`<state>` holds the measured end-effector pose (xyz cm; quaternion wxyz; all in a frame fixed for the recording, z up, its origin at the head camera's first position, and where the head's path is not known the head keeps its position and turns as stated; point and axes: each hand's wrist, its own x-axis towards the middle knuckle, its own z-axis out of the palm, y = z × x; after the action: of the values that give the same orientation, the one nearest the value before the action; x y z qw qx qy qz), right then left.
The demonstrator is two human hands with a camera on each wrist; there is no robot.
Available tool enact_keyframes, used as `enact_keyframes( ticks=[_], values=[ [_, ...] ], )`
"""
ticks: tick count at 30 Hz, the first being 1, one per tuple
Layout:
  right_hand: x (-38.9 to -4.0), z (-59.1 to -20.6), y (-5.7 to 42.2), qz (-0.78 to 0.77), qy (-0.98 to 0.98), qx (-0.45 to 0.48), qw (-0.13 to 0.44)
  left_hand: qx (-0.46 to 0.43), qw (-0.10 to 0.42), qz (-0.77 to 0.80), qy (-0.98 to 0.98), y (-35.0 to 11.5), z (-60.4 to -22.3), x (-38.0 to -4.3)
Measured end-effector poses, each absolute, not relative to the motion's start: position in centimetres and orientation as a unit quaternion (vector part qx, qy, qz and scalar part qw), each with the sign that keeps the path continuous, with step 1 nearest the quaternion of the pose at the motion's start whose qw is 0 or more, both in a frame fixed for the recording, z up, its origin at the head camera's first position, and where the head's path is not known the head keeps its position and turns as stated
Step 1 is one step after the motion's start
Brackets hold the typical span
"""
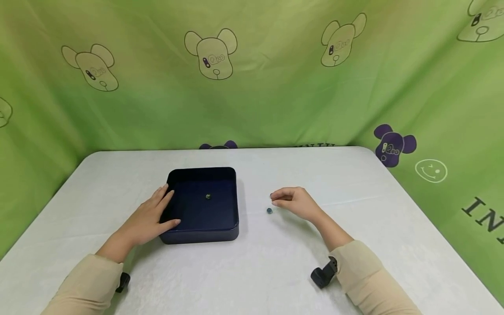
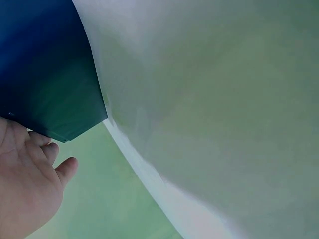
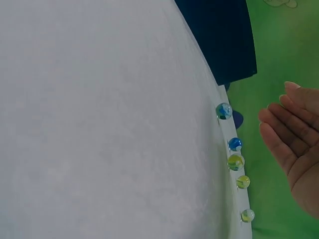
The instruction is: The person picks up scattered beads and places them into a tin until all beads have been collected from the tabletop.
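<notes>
A dark blue square box (image 1: 198,236) stands on the white table with a small marble (image 1: 208,196) inside. My left hand (image 1: 147,221) rests on the box's left edge, fingers and thumb spread over the rim; the left wrist view shows this hand (image 2: 30,174) against the box wall (image 2: 65,107). My right hand (image 1: 297,202) hovers right of the box, fingertips beside a blue-green marble (image 1: 269,211). In the right wrist view, its palm (image 3: 299,144) shows nothing held, and several glass marbles lie in a line, among them a blue one (image 3: 235,144) and a yellow-green one (image 3: 236,162).
A white cloth covers the table (image 1: 275,280). Behind it hangs a green curtain (image 1: 267,96) with printed bear heads. The box (image 3: 222,40) also stands beyond the marbles in the right wrist view. Dark wrist devices (image 1: 323,274) sit at both sleeves.
</notes>
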<state>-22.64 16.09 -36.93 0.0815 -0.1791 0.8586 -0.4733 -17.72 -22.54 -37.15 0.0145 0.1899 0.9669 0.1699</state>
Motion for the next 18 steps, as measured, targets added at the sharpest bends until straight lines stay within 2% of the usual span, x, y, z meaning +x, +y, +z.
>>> enact_keyframes(
  ticks=[18],
  values=[
    [-23.0,-38.1,17.8,-0.452,0.875,-0.159,0.07,0.188,0.02,0.169,0.967,-22.6,-37.4,-17.9]
  ],
)
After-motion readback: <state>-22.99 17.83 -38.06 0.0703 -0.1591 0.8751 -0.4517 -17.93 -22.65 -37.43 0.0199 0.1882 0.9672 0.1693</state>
